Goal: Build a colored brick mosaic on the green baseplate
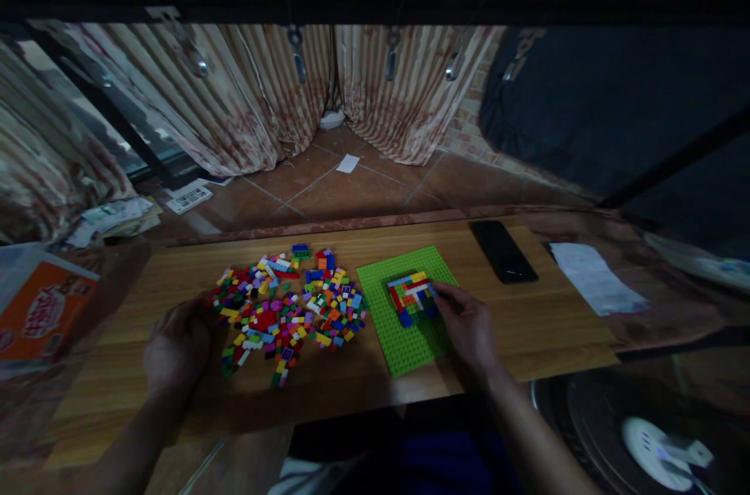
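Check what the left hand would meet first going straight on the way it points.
Probably the loose brick pile: its left edge lies just ahead of the left hand, though whether they already touch is unclear.

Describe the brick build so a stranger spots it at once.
On the wooden table, find the green baseplate right of the loose brick pile. The build sits on its far half, beside the right hand: the only bricks joined into one block.

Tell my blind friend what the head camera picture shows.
A person's right hand touches a multicoloured brick build on a green baseplate, while the left hand rests beside a pile of loose bricks on a wooden table. A black phone lies nearby.
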Tool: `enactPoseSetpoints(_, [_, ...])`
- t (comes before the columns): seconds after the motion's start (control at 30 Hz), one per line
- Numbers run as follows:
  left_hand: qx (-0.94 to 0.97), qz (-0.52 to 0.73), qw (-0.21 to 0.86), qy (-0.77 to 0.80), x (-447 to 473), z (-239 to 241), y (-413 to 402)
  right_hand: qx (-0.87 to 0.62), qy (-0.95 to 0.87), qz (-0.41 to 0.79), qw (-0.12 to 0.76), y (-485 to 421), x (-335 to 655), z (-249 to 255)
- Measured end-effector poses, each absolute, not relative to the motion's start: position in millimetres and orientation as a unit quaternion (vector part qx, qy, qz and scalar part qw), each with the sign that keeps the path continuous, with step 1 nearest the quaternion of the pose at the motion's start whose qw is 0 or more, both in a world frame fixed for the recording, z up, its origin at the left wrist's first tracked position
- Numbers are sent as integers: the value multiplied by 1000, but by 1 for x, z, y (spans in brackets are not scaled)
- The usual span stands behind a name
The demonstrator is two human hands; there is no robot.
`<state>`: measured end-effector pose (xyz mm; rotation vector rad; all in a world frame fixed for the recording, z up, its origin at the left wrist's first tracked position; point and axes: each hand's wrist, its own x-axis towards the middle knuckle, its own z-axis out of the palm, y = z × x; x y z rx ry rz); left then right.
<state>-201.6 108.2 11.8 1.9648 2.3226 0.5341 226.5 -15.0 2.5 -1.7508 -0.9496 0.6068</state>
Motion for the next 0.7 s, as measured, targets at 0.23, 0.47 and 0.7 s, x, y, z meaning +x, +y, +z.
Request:
enactPoseSetpoints(0.23, [641, 166, 29, 749, -201, 15, 107, -717, -373, 256, 530, -10, 225, -2])
enactPoseSetpoints(0.47, [638, 178, 16, 749, -202, 13, 107, -715, -382, 260, 525, -8, 224, 0])
enactPoseSetpoints(0.7, [647, 174, 12, 742, -200, 14, 107, -732, -401, 252, 490, -8, 224, 6])
